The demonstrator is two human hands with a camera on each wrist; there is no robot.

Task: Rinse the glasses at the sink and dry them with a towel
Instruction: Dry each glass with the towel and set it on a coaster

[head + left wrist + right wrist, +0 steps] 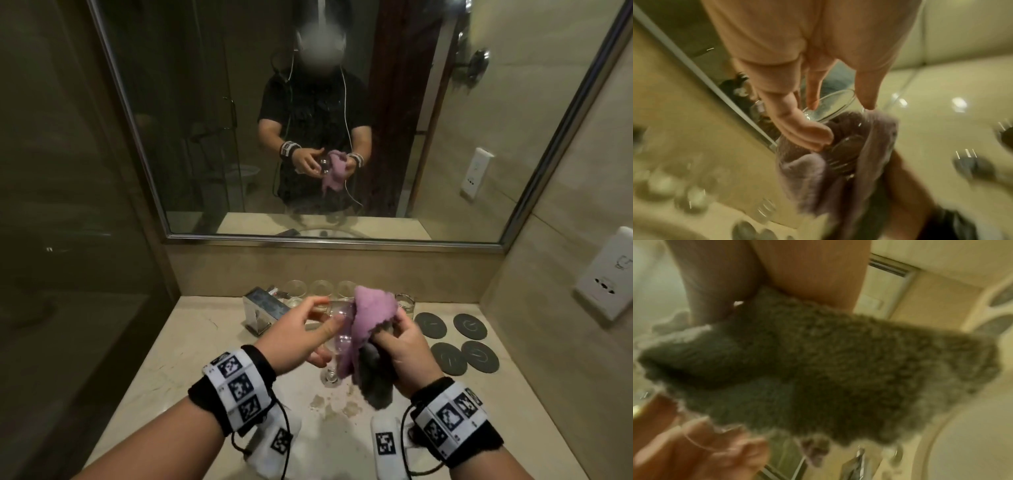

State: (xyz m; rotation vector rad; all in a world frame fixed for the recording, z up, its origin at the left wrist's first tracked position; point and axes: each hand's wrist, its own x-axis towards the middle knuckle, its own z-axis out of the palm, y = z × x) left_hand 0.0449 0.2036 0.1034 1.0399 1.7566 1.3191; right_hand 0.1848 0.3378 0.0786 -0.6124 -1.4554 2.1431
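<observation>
In the head view my left hand (327, 325) grips a clear stemmed glass (339, 337) by its bowl above the counter, thumb on the near side and fingers round the far side. Its foot (330, 377) hangs low. My right hand (390, 329) grips a towel (371, 308), pink on one face and grey on the other, draped over the glass's right side. In the left wrist view the towel (803, 175) wraps the glass (840, 155) under my thumb (805, 131). The right wrist view is filled by the grey towel (818, 366).
Several tumblers (296, 291) stand in a row along the back wall, one more (406, 303) to the right. A chrome faucet (260, 310) sits at the back left. Black coasters (469, 327) lie at the right. Wet spots (342, 407) mark the marble counter (191, 342).
</observation>
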